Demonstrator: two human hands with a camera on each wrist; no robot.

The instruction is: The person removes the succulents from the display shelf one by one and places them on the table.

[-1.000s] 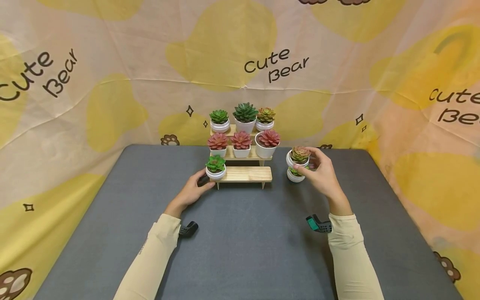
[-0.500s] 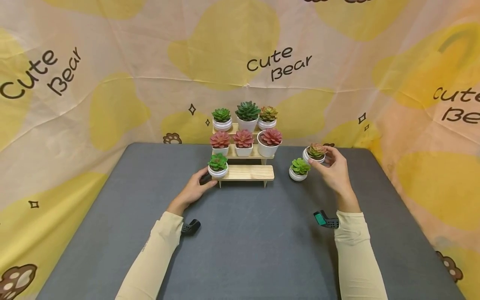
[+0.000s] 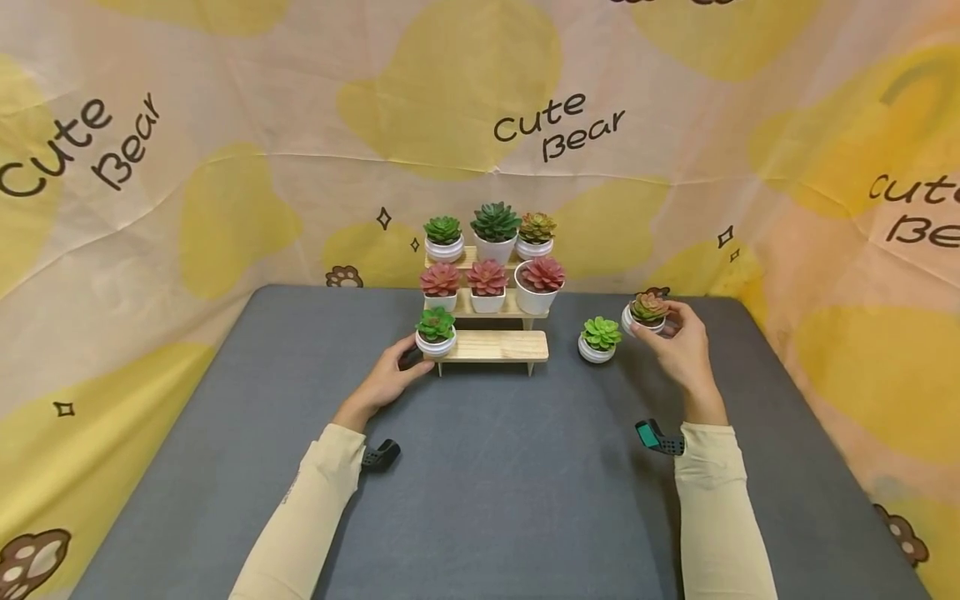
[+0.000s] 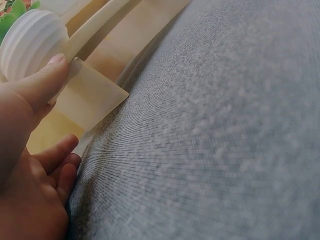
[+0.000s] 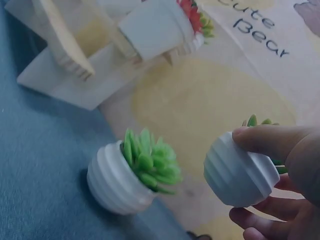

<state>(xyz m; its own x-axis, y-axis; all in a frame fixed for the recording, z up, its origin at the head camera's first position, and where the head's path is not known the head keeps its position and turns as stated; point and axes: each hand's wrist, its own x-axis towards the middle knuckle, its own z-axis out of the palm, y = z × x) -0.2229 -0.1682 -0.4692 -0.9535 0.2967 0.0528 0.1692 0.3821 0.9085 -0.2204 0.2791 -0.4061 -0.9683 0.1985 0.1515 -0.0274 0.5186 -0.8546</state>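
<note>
Right hand (image 3: 686,348): thumb and fingertips pinching the reddish-green succulent's white pot (image 5: 239,172), right of the wooden stand (image 3: 498,345). Left hand (image 3: 384,381): thumb at the lowest step's left end, by the base of the potted green succulent (image 3: 436,325) (index finger mostly hidden; grip cannot be told). Between stand and right hand, a light-green succulent (image 3: 600,335) stands on the grey table (image 3: 480,483). Six potted succulents (image 3: 487,279) occupy the upper steps.

On the counter (image 3: 517,483), a tiered stand (image 3: 501,345) bears three back-step potted succulents (image 3: 495,223), three middle-step ones (image 3: 487,279) before them, and a front-left succulent (image 3: 436,326) touching the left grip (image 3: 384,380). Right of the stand sits a loose succulent (image 3: 599,337); farther right, the held succulent (image 3: 647,310) is in the right grip (image 3: 686,357).
</note>
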